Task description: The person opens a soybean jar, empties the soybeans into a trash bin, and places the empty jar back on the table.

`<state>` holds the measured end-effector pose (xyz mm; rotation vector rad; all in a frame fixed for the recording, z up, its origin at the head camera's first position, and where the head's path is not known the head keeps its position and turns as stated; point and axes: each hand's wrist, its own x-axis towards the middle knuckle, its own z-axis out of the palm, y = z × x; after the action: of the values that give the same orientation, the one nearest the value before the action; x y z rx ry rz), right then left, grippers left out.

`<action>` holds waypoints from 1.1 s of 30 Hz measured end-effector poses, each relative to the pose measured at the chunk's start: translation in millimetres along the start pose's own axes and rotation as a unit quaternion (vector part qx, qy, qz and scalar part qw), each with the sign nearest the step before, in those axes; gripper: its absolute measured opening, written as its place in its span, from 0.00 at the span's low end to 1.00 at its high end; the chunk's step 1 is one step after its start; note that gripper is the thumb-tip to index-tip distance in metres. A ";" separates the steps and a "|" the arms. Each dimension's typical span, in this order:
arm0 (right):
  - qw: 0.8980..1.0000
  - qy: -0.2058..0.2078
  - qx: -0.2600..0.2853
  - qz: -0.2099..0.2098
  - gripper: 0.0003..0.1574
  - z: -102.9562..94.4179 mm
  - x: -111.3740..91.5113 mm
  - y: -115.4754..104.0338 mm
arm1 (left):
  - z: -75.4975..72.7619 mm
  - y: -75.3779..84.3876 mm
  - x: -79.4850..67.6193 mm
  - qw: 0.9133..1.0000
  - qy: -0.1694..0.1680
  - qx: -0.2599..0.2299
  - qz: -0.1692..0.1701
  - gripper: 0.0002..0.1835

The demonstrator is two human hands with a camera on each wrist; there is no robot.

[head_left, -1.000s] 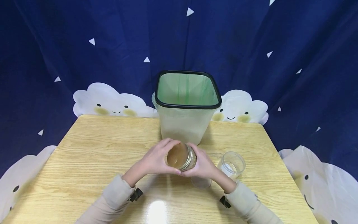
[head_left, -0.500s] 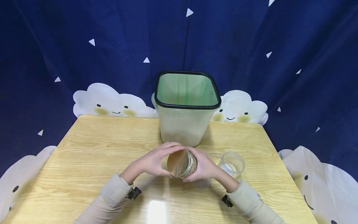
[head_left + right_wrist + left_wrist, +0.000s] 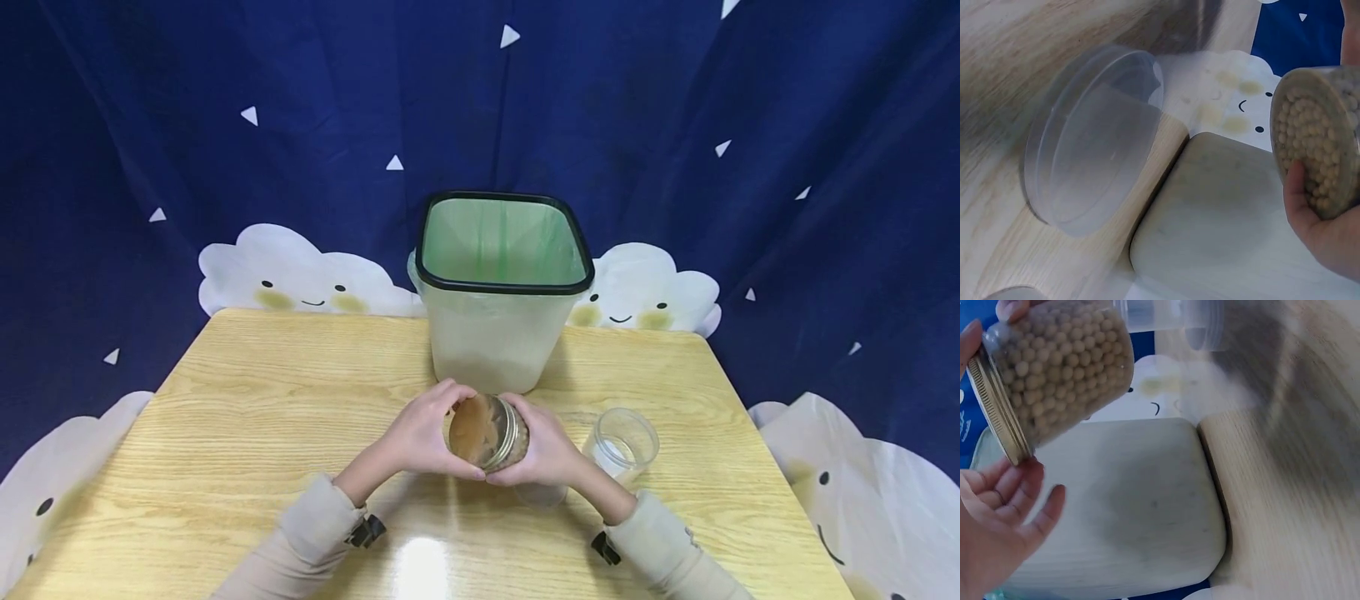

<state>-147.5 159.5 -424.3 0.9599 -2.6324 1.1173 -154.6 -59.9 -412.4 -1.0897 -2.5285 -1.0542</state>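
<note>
A clear jar (image 3: 1075,362) full of small beige balls is held tilted above the table, its gold screw lid (image 3: 474,432) facing left. My left hand (image 3: 422,432) pinches that lid, with thumb and fingertips at its ribbed edge (image 3: 1000,412) in the left wrist view. My right hand (image 3: 542,442) grips the jar's body near its base; one finger lies across the base (image 3: 1310,147) in the right wrist view. To the right of my right hand stands an open clear plastic tub (image 3: 624,442). A round clear disc (image 3: 542,495) lies partly hidden under my right wrist.
Behind the hands stands a whitish bin (image 3: 498,333) with a black rim and a green liner (image 3: 502,242). The wooden table (image 3: 300,367) reaches back to a dark blue curtain (image 3: 322,100) printed with clouds and white triangles.
My left hand has turned about the lid: its fingers swung over the far side, then came back round the edge. My right hand keeps its hold on the jar.
</note>
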 end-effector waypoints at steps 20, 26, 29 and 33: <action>0.998 -0.050 0.016 -0.019 0.60 -2.0 -3.1 2.7 | -15.2 -0.1 5.9 0.987 -0.103 0.022 0.117 0.48; 0.999 -0.044 0.022 -0.007 0.58 -2.3 -3.0 0.8 | -11.4 2.0 3.4 0.995 -0.070 0.035 0.061 0.50; 0.999 -0.031 0.023 0.006 0.58 -1.4 -2.0 0.0 | -7.7 3.3 2.9 0.997 -0.039 0.060 0.032 0.47; 0.999 -0.010 0.027 0.014 0.57 0.6 -1.0 0.7 | -4.5 5.1 3.0 0.997 -0.015 0.079 0.002 0.45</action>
<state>-147.1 160.0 -425.5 0.9526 -2.6528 1.1956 -153.6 -58.8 -405.1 -1.0747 -2.5793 -0.8272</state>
